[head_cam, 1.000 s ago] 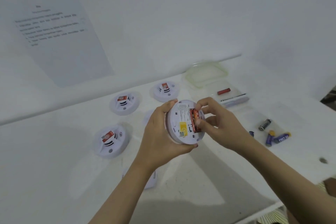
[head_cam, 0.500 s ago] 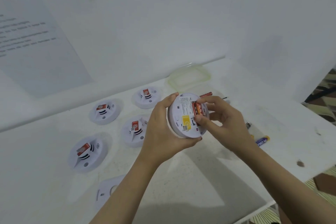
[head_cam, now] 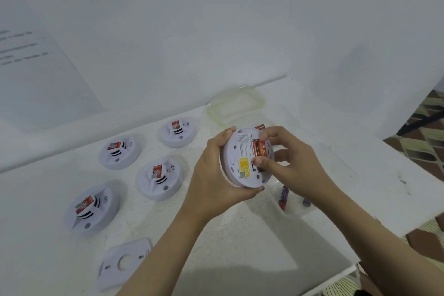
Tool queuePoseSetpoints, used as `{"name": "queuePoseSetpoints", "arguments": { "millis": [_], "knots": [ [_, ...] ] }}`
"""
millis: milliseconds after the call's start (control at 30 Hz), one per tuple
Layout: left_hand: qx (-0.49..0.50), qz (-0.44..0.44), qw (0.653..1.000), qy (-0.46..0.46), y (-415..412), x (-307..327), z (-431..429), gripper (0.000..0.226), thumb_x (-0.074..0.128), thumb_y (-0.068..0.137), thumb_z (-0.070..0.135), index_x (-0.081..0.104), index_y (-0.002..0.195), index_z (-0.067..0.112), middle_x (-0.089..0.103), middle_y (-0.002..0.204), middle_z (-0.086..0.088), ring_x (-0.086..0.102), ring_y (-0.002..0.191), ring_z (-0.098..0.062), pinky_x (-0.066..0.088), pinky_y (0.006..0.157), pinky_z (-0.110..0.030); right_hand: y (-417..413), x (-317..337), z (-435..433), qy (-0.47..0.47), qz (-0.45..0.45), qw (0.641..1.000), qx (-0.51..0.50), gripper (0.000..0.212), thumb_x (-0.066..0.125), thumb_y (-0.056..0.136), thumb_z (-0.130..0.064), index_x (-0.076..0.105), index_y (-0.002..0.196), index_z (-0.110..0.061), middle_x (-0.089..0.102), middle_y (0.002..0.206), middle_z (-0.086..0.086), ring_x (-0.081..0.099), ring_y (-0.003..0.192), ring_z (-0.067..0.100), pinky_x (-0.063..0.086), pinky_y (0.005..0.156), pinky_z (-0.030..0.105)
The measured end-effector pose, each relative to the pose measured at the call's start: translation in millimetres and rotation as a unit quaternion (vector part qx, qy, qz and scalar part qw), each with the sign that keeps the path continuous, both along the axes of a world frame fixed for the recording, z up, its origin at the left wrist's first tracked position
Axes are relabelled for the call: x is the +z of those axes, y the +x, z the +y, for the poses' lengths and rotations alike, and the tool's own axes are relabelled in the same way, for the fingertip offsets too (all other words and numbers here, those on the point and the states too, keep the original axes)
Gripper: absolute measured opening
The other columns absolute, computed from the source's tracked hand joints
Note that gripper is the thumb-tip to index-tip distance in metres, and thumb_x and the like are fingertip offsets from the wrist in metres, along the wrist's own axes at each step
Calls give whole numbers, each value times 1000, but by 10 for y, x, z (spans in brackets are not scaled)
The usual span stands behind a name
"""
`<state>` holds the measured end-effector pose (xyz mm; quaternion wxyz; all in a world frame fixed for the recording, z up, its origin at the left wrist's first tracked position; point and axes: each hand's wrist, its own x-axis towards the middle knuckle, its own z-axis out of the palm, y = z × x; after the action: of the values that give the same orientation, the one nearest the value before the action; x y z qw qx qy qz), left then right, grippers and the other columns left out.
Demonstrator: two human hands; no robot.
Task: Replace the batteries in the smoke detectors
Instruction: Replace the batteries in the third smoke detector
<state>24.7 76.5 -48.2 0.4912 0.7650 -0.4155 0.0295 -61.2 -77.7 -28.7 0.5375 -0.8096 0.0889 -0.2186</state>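
1. Head view, my grip: my left hand is clenched round the rim of the smoke detector, holding it up off the worktop with its back turned to me. My right hand pinches the red batteries in the open bay, thumb at their lower end, forefinger at the top.

2. Head view, risk at the bay: the batteries look seated or nearly so. If I press unevenly, one could spring out and drop. I cannot read the polarity marks, so one could sit the wrong way round.

3. Head view, risk of dropping: the detector is held by its rim alone and tilted. A hard push from my thumb could twist it out of my left hand.

4. Head view, the worktop: loose batteries lie just below my right wrist, near the right edge. A brush of my arm could roll them off, or mix old with new.

5. Head view, left side: four other detectors rest face up, and the mounting plate lies near the front edge, where my left elbow could knock it off.
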Motion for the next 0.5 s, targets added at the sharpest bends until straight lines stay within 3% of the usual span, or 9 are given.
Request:
{"name": "queuePoseSetpoints", "arguments": {
  "millis": [133, 333, 500],
  "knots": [
    [-11, 7, 1000, -5, -19, -56, -57, 100, 91, 52, 36, 29, 130, 39, 43, 137, 14, 48, 124, -4, 50, 93, -18, -14, -5, -77, -16, -5, 1000, 10, 28, 73, 78, -22, 51, 92, -32, 62, 102, -10, 69, 72, 8, 58, 56, 27],
    [-6, 30, 999, -19, -49, -106, -133, 99, 92, 51, 32, 32, 130, 38, 40, 135, 26, 46, 126, -1, 47, 92, -14, -40, -33, -131, -35, -17, 999, 15, 31, 71, 81, -19, 42, 89, -27, 59, 100, -21, 65, 78, -2, 52, 53, 16],
    [0, 40, 999, -28, -36, -108, -198, 100, 92, 51, 33, 33, 132, 34, 43, 138, 17, 47, 127, -5, 48, 94, -18, -43, -61, -152, -42, -26, 999, 15, 33, 69, 83, -20, 38, 90, -30, 56, 101, -28, 64, 78, -9, 50, 56, 11]
  ]
}}
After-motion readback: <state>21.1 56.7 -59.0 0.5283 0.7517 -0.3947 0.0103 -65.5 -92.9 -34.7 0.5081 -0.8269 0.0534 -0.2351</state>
